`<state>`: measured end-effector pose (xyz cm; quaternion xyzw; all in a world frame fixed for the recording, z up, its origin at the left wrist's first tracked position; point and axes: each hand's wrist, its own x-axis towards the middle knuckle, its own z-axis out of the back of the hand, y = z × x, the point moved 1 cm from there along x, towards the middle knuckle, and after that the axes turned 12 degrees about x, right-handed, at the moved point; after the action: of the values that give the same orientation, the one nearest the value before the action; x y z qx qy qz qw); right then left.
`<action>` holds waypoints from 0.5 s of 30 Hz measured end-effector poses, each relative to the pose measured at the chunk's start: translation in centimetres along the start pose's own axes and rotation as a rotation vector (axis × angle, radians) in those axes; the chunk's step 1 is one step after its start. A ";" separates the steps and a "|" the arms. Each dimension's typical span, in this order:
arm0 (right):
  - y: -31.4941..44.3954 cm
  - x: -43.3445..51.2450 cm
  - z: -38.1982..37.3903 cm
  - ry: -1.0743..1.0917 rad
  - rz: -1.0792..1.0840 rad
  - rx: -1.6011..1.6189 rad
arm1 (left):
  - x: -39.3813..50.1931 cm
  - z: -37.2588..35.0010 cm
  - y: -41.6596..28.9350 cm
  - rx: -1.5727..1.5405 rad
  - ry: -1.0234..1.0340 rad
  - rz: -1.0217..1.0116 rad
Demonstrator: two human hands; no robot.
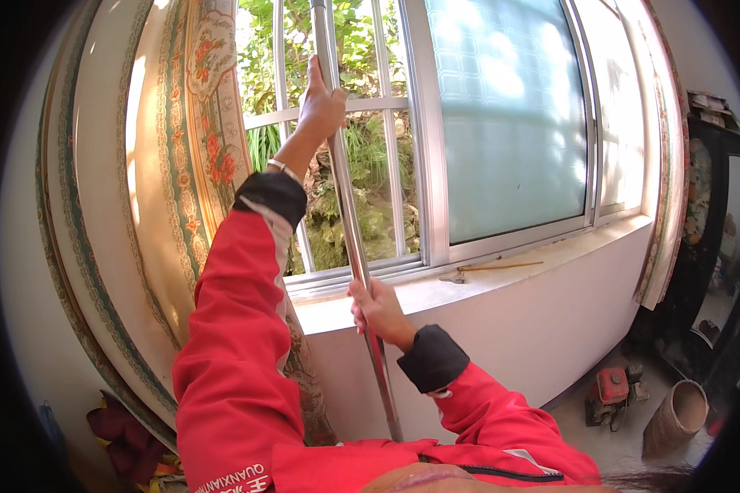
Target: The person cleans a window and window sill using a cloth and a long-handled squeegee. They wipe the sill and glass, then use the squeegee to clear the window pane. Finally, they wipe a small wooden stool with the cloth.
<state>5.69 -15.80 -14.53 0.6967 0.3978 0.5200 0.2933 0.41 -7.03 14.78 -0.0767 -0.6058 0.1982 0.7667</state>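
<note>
A long shiny metal pole (347,209) runs from the top of the view down towards my body, in front of the open part of a window. My left hand (322,108) grips its upper part, with the arm stretched up and the index finger lying along the pole. Lower down, level with the window sill, my right hand (376,311) is closed around the same pole. Both ends of the pole are hard to make out. Behind it stand white window bars (391,179), and a frosted glass pane (512,135) fills the window's right part.
Patterned curtains (154,154) hang at the left, close to my left arm. On the sill (401,296) lie a thin wooden stick (502,266) and a small metal item (455,279). A red machine (610,388) and a hollow cylinder (675,419) stand on the floor at right, near a dark cabinet (718,179).
</note>
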 end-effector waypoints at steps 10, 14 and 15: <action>-7.1 -6.9 0.6 0.065 -0.011 -0.024 | -10.7 3.0 3.3 0.003 -0.129 -0.076; -6.5 -2.3 -2.9 0.094 0.023 -0.155 | -6.0 7.0 7.2 0.159 -0.171 -0.041; -5.6 -0.6 -3.5 0.088 0.055 -0.216 | -4.1 7.6 7.0 0.183 -0.186 -0.043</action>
<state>0.79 -13.48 -18.45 0.6483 0.3327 0.5976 0.3346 -9.14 -3.25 10.59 0.0253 -0.6552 0.2426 0.7150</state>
